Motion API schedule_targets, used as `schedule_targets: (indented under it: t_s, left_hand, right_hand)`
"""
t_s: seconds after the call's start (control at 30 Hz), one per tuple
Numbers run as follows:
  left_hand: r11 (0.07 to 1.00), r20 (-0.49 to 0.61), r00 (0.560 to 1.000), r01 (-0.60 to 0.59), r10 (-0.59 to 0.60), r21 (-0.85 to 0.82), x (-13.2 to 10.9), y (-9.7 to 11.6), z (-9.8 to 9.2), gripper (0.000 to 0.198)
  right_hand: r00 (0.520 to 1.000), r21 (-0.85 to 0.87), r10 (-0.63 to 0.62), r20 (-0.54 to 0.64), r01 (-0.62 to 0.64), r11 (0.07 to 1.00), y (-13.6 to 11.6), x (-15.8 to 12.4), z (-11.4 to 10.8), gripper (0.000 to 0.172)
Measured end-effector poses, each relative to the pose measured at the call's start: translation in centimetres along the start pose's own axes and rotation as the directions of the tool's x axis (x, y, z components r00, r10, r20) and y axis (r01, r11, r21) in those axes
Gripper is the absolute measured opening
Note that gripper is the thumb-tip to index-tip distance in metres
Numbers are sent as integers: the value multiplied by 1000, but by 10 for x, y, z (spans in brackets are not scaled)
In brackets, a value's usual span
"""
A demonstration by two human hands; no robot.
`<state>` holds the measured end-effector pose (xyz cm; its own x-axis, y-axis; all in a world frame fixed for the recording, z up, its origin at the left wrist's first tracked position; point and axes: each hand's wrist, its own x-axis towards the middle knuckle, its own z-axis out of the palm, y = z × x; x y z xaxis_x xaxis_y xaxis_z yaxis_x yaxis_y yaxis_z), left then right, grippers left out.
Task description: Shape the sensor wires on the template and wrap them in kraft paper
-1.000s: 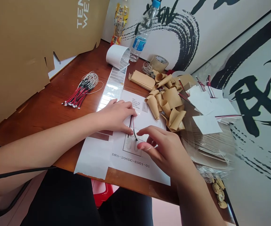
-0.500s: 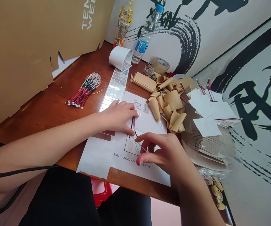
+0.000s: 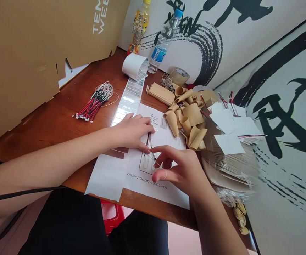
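My left hand (image 3: 136, 131) lies palm down on a printed white sheet (image 3: 142, 191), its thumb and fingertips at a small red and black wire piece (image 3: 149, 140) that it holds against the paper. Just right of it is my right hand (image 3: 175, 164), with thumb and index finger apart and the other fingers curled. A thin pale wire (image 3: 162, 167) runs from the piece to my right hand and loops round its thumb. Part of the wire piece is hidden by my fingers.
A bundle of red and black wires (image 3: 96, 102) lies at the left. A label roll (image 3: 134, 67), bottles (image 3: 158, 53), tape (image 3: 179, 76), brown paper rolls (image 3: 192, 115) and stacked white cards (image 3: 229, 143) stand behind and right. A cardboard sheet (image 3: 35, 53) borders the left.
The view has shifted slightly. My right hand's fingers have moved slightly toward my left thumb. My left hand has stayed on the wire piece.
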<state>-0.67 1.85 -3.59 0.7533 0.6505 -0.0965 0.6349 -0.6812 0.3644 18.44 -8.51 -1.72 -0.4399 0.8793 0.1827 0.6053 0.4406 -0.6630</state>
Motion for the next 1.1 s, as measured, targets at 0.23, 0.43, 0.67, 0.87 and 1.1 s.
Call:
schedule_targets:
  t_s: [0.23, 0.43, 0.67, 0.87, 1.1]
  left_hand:
    - [1000, 3, 1000, 1, -1, -1, 0, 1, -1, 70]
    - [1000, 12, 1000, 18, -18, -7, -1, 2, -2, 69]
    - [1000, -2, 1000, 4, -4, -7, -1, 0, 1, 69]
    - [1000, 9, 1000, 25, -25, -8, -1, 1, 0, 75]
    - [1000, -7, 1000, 8, -8, -15, -1, 0, 2, 73]
  right_hand:
    - [994, 51, 86, 61, -89, 995, 0, 0, -3, 46]
    - [998, -101, 31, -52, -36, 994, 9, 4, -3, 43]
    - [992, -242, 19, -126, -49, 969, 24, 6, 3, 22]
    - [998, -184, 45, -43, -52, 981, 19, 7, 2, 15]
    - [968, 133, 252, -15, -248, 960, 19, 0, 3, 35]
